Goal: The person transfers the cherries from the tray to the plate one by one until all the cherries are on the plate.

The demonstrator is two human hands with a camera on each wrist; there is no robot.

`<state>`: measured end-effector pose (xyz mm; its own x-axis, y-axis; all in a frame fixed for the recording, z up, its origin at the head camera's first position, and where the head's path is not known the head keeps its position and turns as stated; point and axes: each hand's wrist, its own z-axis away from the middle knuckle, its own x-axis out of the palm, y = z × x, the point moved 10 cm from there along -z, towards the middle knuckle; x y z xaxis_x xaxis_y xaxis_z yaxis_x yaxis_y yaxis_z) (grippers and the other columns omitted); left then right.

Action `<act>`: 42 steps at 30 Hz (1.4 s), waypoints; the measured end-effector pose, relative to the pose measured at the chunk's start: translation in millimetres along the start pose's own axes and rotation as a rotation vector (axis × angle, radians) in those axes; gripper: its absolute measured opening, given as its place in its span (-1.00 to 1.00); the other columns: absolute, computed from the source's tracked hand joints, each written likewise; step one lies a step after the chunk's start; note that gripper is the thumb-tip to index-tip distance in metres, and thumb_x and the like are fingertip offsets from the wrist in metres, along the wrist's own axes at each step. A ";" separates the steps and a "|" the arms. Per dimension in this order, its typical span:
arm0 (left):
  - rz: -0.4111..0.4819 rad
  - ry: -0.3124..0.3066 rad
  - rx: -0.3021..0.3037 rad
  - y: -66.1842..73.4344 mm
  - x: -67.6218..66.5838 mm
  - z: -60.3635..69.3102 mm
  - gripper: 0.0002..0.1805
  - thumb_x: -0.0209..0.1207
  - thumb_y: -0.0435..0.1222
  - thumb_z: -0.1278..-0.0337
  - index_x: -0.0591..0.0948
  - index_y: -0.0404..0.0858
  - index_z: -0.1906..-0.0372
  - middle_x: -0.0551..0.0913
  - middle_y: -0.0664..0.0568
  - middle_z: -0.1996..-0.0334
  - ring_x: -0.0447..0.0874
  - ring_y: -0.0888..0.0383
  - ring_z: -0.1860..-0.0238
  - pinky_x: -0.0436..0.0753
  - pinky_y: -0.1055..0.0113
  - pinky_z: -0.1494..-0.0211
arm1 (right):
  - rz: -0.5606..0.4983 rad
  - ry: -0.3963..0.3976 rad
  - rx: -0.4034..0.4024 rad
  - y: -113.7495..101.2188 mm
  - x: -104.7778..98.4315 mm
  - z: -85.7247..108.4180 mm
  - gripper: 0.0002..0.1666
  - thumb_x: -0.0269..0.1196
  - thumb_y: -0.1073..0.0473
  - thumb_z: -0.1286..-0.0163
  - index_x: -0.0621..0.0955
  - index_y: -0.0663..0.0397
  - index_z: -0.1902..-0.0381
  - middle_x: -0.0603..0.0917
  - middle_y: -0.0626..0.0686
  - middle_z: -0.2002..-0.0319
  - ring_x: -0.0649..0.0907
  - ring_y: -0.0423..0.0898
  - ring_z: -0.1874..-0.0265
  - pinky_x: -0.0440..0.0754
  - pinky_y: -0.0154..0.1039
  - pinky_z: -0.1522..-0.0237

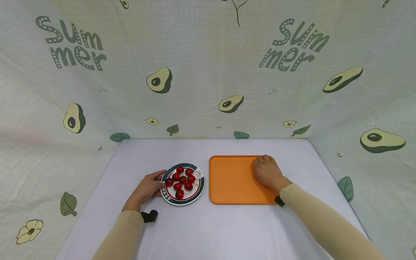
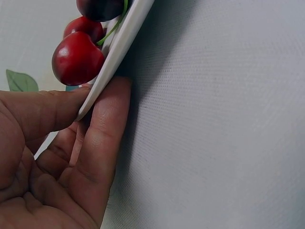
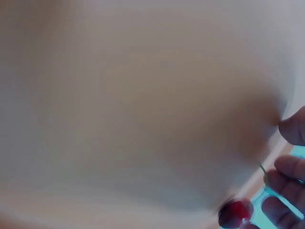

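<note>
A round plate [image 1: 191, 199] with a dark green rim bears several red cherries [image 1: 183, 180] with thin stems. At its left side my left hand [image 1: 151, 186] grips the rim. In the left wrist view the thumb lies above the plate's edge [image 2: 114, 62] and a finger below it, beside a cherry [image 2: 77, 58]. My right hand [image 1: 268, 171] is over the right part of an orange tray [image 1: 230, 180], fingers bent downward. In the right wrist view a cherry [image 3: 235, 213] and a green stem [image 3: 263, 173] show close to the fingers; whether they are held is unclear.
Plate and tray stand side by side on a white table [image 1: 208, 231], with a narrow gap between them. Behind and at both sides hangs a pale cloth [image 1: 195, 47] printed with avocados and leaves. Each wrist wears a black band [image 1: 149, 216].
</note>
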<state>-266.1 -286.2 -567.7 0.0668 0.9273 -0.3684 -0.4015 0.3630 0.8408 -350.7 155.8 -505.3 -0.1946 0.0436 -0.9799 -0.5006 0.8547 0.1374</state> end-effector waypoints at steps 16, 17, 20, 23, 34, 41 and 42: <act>0.008 -0.013 0.012 1.3 1.7 -0.2 -0.27 0.21 -0.47 -0.36 0.38 -0.12 -0.59 0.40 -0.32 -0.36 0.70 0.08 0.20 0.81 0.26 0.21 | 0.029 -0.080 -0.077 11.8 -4.5 39.7 -0.74 0.33 0.10 -0.46 0.70 0.22 0.11 0.71 0.17 0.11 0.56 0.15 0.10 0.66 0.10 0.14; 0.008 -0.014 0.015 1.4 1.8 -0.1 -0.27 0.20 -0.47 -0.36 0.38 -0.13 -0.59 0.40 -0.32 -0.36 0.70 0.08 0.20 0.82 0.25 0.21 | 0.029 -0.091 -0.075 13.3 -4.1 41.8 -0.74 0.34 0.10 -0.46 0.70 0.21 0.10 0.71 0.17 0.12 0.55 0.15 0.11 0.66 0.10 0.14; 0.013 -0.010 0.011 0.3 1.5 0.3 -0.27 0.20 -0.48 -0.35 0.39 -0.12 -0.59 0.40 -0.31 -0.36 0.70 0.09 0.20 0.82 0.24 0.19 | 0.029 -0.105 -0.061 19.1 -4.3 46.4 -0.73 0.35 0.10 -0.44 0.70 0.22 0.10 0.67 0.15 0.18 0.54 0.13 0.18 0.65 0.07 0.16; 0.012 -0.010 0.013 0.0 1.7 0.7 -0.27 0.20 -0.48 -0.36 0.38 -0.13 -0.59 0.39 -0.32 -0.36 0.70 0.09 0.20 0.82 0.23 0.18 | 0.021 -0.088 -0.017 29.1 -5.7 48.5 -0.74 0.35 0.13 -0.41 0.70 0.25 0.12 0.62 0.14 0.25 0.49 0.10 0.28 0.62 0.03 0.23; 0.016 -0.002 0.009 1.8 1.6 2.0 -0.28 0.19 -0.48 -0.37 0.38 -0.12 -0.59 0.40 -0.30 -0.35 0.70 0.07 0.18 0.82 0.23 0.17 | -0.018 0.031 0.182 62.8 -8.5 40.5 -0.57 0.36 0.04 -0.43 0.61 0.39 0.12 0.57 0.24 0.27 0.49 0.22 0.23 0.56 0.12 0.21; 0.018 0.003 0.003 1.7 2.3 2.5 -0.27 0.20 -0.48 -0.37 0.38 -0.11 -0.60 0.40 -0.30 -0.35 0.70 0.07 0.17 0.82 0.24 0.16 | -0.064 -0.018 0.219 64.6 1.3 31.5 -0.58 0.28 0.03 -0.49 0.62 0.38 0.13 0.56 0.21 0.31 0.48 0.21 0.23 0.49 0.10 0.20; 0.018 0.005 0.002 1.5 2.2 2.4 -0.27 0.20 -0.48 -0.37 0.38 -0.11 -0.60 0.40 -0.30 -0.35 0.69 0.07 0.16 0.82 0.24 0.16 | -0.070 -0.024 0.221 63.9 2.0 30.5 -0.59 0.27 0.04 -0.50 0.63 0.38 0.13 0.56 0.21 0.31 0.48 0.21 0.23 0.48 0.10 0.20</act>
<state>-264.4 -283.5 -566.3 0.0551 0.9331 -0.3554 -0.4011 0.3466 0.8479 -357.4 226.3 -502.9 -0.1444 -0.0097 -0.9895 -0.3143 0.9486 0.0365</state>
